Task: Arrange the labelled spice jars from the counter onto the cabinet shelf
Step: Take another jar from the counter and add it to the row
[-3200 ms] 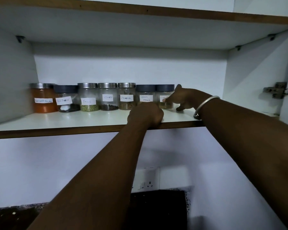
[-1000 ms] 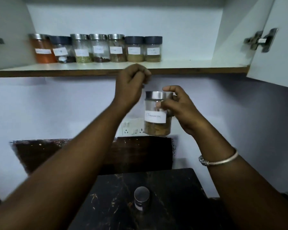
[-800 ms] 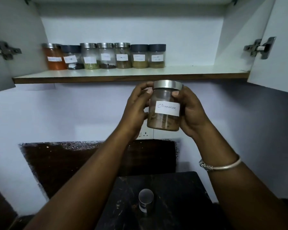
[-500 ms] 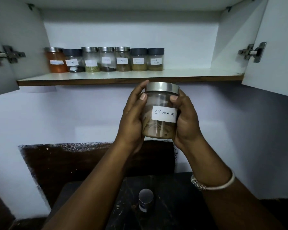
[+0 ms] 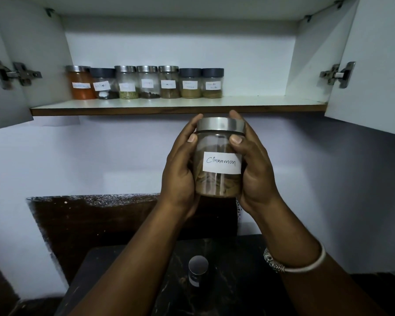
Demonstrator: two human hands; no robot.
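Hands: left hand (image 5: 180,174) and right hand (image 5: 255,174) cup the cinnamon jar (image 5: 219,185) from either side, thumbs pressed on its front just under the steel lid (image 5: 220,125).
Held jar: one, upright, label facing the camera, just below the front edge of the cabinet shelf (image 5: 271,103), not on it.
Pose: both forearms raised, palms turned inward; bangle (image 5: 306,265) on the right wrist.
Shelf count: seven shelf jars (image 5: 147,82) in one row; four steel lids, three dark.
Counter count: one counter jar (image 5: 197,270) on the dark counter (image 5: 237,281), between the forearms.
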